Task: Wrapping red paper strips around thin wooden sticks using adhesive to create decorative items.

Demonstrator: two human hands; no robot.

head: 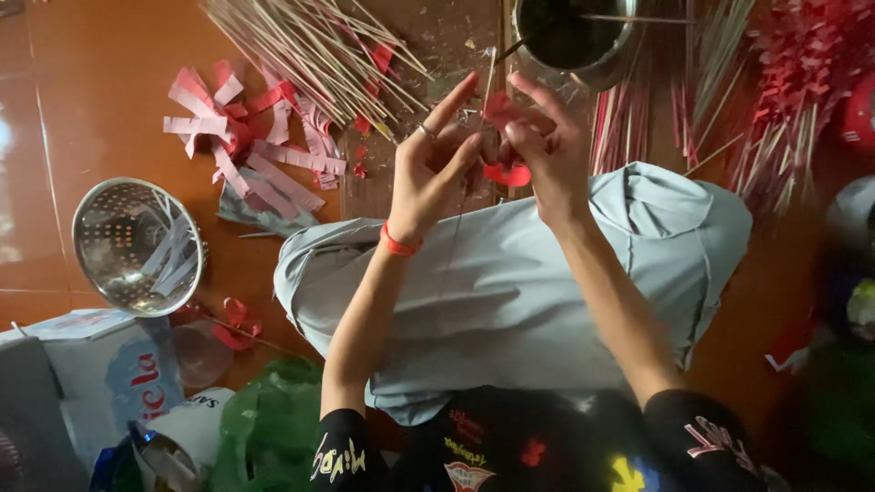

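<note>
- Red paper strip (507, 171) curls between your fingertips, pinched onto a thin bamboo stick (489, 75) whose long axis runs up, away from you, toward the metal pot (572, 41).
- Your left hand (436, 173) and right hand (545, 150) both close on them above your knees.
- Loose sticks (314, 50) and cut strips (246, 146) lie on the brown tiled floor (91, 82); a steel colander (137, 246) sits left.

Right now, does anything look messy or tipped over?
Yes. The metal colander lies tipped on its side on the floor, paper strips inside. More red and pink strips lie scattered beside the loose sticks.
</note>
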